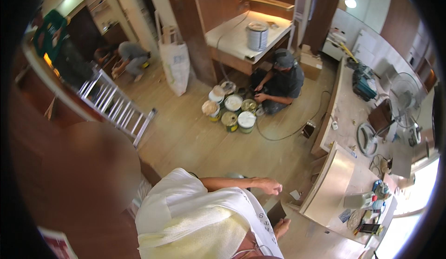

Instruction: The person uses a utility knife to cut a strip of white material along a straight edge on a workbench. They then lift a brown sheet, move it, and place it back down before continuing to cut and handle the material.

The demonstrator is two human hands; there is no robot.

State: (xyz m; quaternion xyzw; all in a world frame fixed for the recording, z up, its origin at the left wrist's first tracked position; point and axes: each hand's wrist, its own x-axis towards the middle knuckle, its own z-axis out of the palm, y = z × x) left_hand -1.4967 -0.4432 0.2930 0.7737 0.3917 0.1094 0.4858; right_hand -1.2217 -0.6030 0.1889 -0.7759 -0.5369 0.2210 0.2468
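Note:
My left hand [269, 185] reaches out in front of my white shirt, palm down. Its fingers are loosely apart with nothing in them. It hovers above the wooden floor [195, 143], close to a small white scrap [295, 195] and the corner of a pale curved panel [327, 189]. My bare foot [281, 227] shows below it, next to a dark square piece [276, 211]. A pale towel [195, 233] lies over my shoulder. My right hand is out of the picture.
A person in dark clothes [281, 85] crouches by several open paint tins [232, 110], and a cable [288, 131] loops across the floor. Another person [132, 57] bends down at the back left. A metal ladder [118, 108] lies at left. A cluttered counter [353, 115] carries tools and a fan [404, 94] at right.

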